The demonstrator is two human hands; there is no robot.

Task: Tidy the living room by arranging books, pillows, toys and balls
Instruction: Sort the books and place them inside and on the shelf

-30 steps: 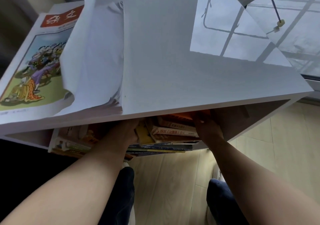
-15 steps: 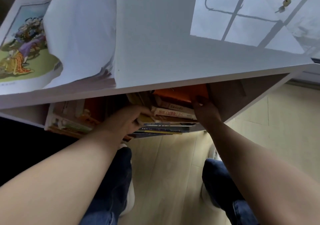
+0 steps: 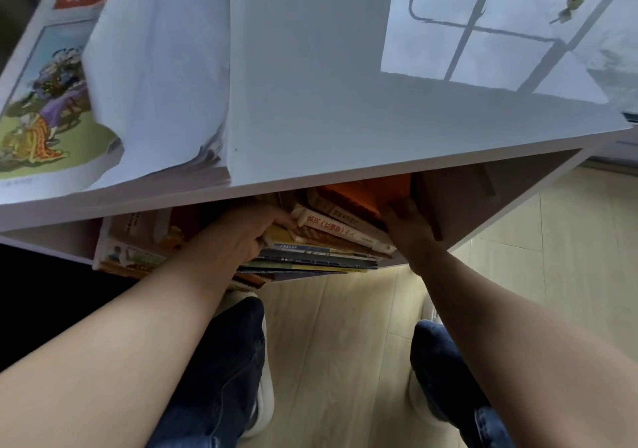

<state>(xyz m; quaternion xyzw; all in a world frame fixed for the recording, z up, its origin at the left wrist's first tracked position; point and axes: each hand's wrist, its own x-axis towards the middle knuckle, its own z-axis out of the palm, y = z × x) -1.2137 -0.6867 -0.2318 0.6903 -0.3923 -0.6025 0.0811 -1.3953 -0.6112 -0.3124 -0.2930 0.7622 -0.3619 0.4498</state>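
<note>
**Both hands in the books under the shelf top**

The books (image 3: 331, 247) lie in the open compartment just below the white top of the shelf (image 3: 328, 102), at its right end. They are stacked flat and fanned unevenly, spines and edges facing out. Thin ones with dark, blue and yellow edges are at the bottom. Thicker cream and brown spines with red print lie above them, tilted. An orange book (image 3: 362, 194) lies on top, half hidden by the shelf top. More books (image 3: 134, 251) with pale, worn covers sit in the same compartment to the left, partly blurred.

The left hand (image 3: 241, 237) has reached in from the left, back upward. Its thumb touches a cream spine and its fingers curl round the edge of a yellow book in the stack. The right hand (image 3: 409, 226) is against the right side of the stack, beside the compartment's brown wall. Its fingertips go up into the shadow by the orange book, so I cannot tell whether they grip or only press.

On the shelf top, at the left, lies a picture book (image 3: 41, 109) with a red title block. An open book (image 3: 155, 68) with white pages overlaps it.
</note>
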